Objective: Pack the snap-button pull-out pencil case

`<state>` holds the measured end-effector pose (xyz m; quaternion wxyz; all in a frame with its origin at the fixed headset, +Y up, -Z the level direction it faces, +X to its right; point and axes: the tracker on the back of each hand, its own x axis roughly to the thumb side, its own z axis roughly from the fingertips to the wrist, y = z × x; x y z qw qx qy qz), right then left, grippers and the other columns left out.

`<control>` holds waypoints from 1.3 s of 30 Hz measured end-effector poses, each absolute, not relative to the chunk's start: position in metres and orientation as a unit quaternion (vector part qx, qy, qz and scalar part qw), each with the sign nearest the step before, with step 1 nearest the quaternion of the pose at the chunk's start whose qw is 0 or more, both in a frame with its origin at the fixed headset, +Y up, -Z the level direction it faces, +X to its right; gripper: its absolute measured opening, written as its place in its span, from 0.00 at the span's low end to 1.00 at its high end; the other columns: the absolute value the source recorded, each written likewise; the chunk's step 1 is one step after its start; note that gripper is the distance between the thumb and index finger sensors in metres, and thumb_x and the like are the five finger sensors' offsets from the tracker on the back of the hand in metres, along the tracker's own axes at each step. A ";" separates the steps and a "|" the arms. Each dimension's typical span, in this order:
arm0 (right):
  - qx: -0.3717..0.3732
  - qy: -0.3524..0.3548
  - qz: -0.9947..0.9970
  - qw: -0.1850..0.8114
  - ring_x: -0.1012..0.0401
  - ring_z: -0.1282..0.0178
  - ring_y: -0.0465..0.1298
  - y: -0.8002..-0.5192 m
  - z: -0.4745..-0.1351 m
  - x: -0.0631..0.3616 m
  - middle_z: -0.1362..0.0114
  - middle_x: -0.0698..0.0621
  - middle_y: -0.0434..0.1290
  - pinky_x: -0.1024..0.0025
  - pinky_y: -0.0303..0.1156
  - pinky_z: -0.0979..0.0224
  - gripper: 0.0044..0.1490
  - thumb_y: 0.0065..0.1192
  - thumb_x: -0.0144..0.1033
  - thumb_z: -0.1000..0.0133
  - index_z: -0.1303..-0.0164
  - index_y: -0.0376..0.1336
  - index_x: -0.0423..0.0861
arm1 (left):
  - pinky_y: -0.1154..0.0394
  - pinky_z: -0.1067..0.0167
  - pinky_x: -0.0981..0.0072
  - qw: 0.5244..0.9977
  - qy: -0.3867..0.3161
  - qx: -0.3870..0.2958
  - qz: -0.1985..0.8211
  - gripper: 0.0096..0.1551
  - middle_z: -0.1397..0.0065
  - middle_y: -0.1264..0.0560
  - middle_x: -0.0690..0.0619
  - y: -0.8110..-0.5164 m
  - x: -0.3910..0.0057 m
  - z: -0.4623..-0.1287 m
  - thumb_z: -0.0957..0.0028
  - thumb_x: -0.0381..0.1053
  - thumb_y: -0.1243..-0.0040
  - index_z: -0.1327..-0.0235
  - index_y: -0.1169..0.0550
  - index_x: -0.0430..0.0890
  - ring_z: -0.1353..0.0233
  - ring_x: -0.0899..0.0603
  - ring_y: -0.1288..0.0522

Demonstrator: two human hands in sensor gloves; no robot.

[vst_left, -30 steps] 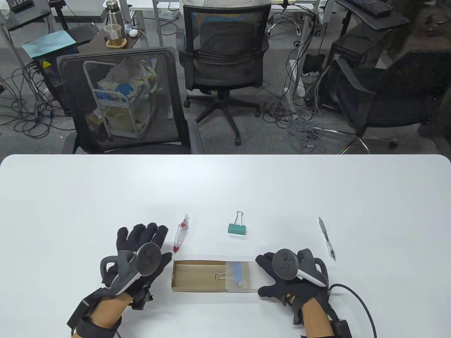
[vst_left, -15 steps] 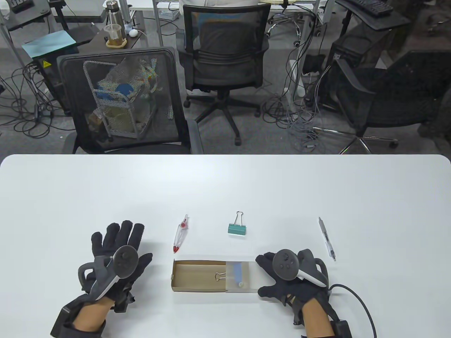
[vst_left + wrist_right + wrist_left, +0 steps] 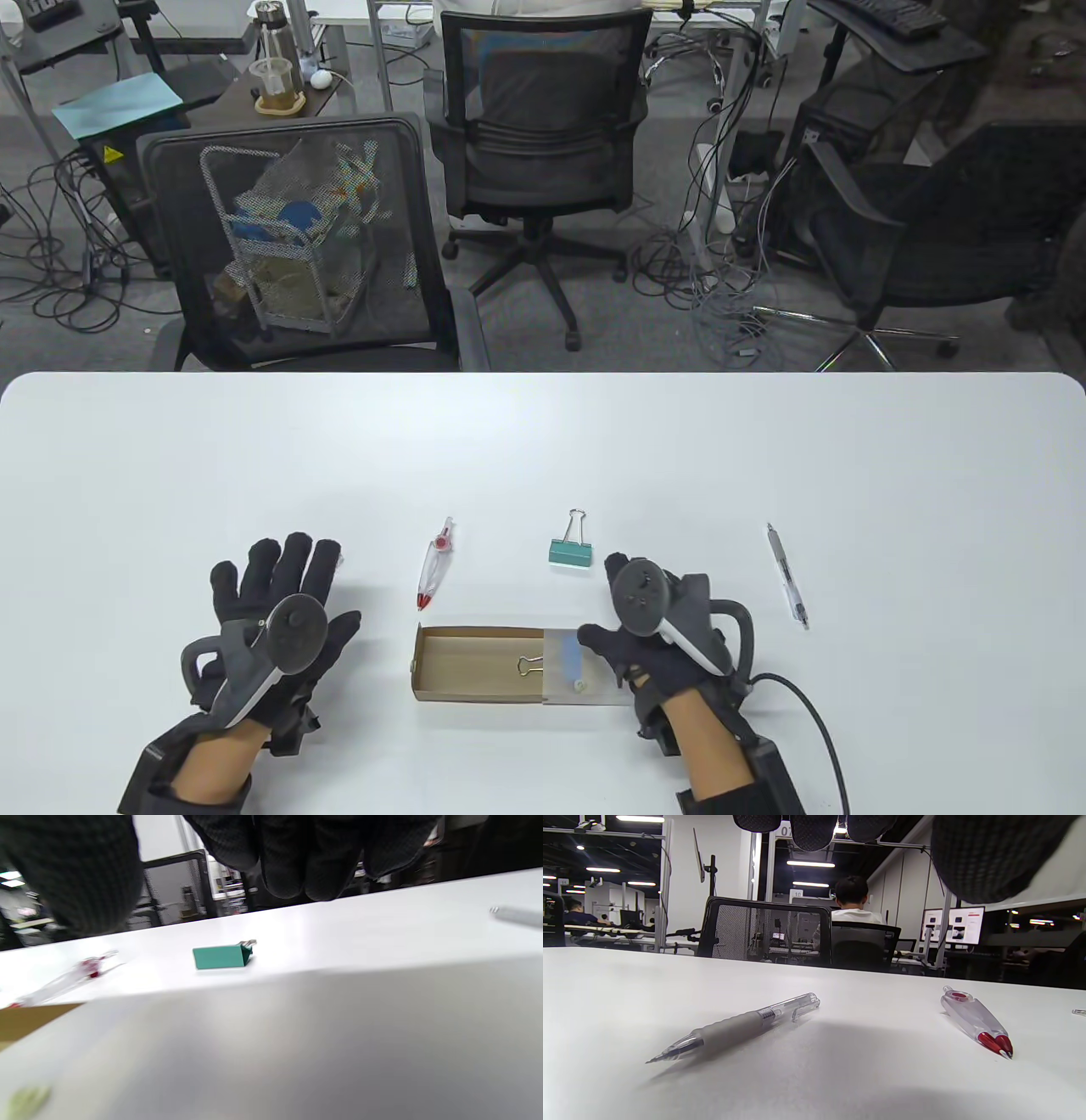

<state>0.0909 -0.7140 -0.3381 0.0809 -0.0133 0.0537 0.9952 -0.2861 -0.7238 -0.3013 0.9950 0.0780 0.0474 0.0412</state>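
Observation:
The pencil case lies near the front edge: a brown cardboard drawer (image 3: 471, 666) pulled out to the left of its translucent sleeve (image 3: 585, 679). A small binder clip (image 3: 530, 665) lies in the drawer and a blue item (image 3: 571, 655) shows under the sleeve. My right hand (image 3: 624, 603) is open over the sleeve's right end, fingers pointing at a teal binder clip (image 3: 570, 553), which also shows in the right wrist view (image 3: 220, 956). My left hand (image 3: 276, 590) is open and empty, left of the drawer. Below its fingertips (image 3: 814, 827) lies a clear pen with a grey grip (image 3: 742, 1027).
A red-and-clear refill tool (image 3: 434, 567) lies left of the teal clip, also in the left wrist view (image 3: 975, 1022). Another clear pen (image 3: 787, 576) lies to the right of my right hand. Office chairs stand beyond the table's far edge (image 3: 543, 375).
My left hand moved left, away from the drawer's end. My right hand left the sleeve's right end and moved left and forward over the sleeve. The case has not moved.

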 end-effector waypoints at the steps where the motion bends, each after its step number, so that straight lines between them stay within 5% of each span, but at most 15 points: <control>1: -0.048 0.057 0.995 0.071 0.45 0.20 0.67 -0.710 -0.344 0.080 0.16 0.47 0.63 0.43 0.61 0.21 0.57 0.66 0.68 0.57 0.20 0.52 0.54 | 0.60 0.17 0.32 0.995 0.047 0.077 0.042 0.54 0.11 0.46 0.64 -0.724 -0.287 -0.301 0.64 0.72 0.35 0.21 0.43 0.70 0.09 0.42 0.49; 5: -0.147 0.086 0.983 0.071 0.46 0.22 0.69 -0.704 -0.371 0.047 0.17 0.47 0.66 0.44 0.63 0.21 0.58 0.61 0.73 0.58 0.20 0.52 0.54 | 0.60 0.17 0.32 0.995 0.047 0.074 0.043 0.54 0.11 0.46 0.64 -0.725 -0.288 -0.302 0.64 0.72 0.35 0.21 0.43 0.70 0.09 0.42 0.49; 14: -0.235 0.139 0.961 -0.040 0.45 0.27 0.73 -0.721 -0.429 0.016 0.22 0.44 0.70 0.44 0.68 0.26 0.59 0.59 0.74 0.57 0.22 0.54 0.49 | 0.61 0.17 0.32 0.995 0.043 0.070 0.048 0.54 0.11 0.46 0.64 -0.725 -0.289 -0.302 0.64 0.72 0.35 0.21 0.43 0.70 0.08 0.42 0.50; 26: -0.266 0.201 0.936 -0.110 0.45 0.32 0.76 -0.746 -0.449 -0.002 0.26 0.45 0.73 0.44 0.71 0.30 0.56 0.60 0.72 0.56 0.24 0.57 0.46 | 0.61 0.17 0.32 0.996 0.053 0.061 0.047 0.54 0.11 0.46 0.64 -0.728 -0.294 -0.304 0.64 0.72 0.35 0.21 0.43 0.70 0.08 0.42 0.50; 39: -0.262 0.196 0.936 -0.132 0.49 0.35 0.79 -0.743 -0.448 0.003 0.31 0.52 0.77 0.47 0.73 0.32 0.48 0.61 0.67 0.54 0.29 0.64 0.48 | 0.62 0.17 0.32 0.996 0.055 0.060 0.031 0.54 0.11 0.47 0.64 -0.728 -0.293 -0.305 0.64 0.72 0.34 0.21 0.43 0.70 0.08 0.42 0.50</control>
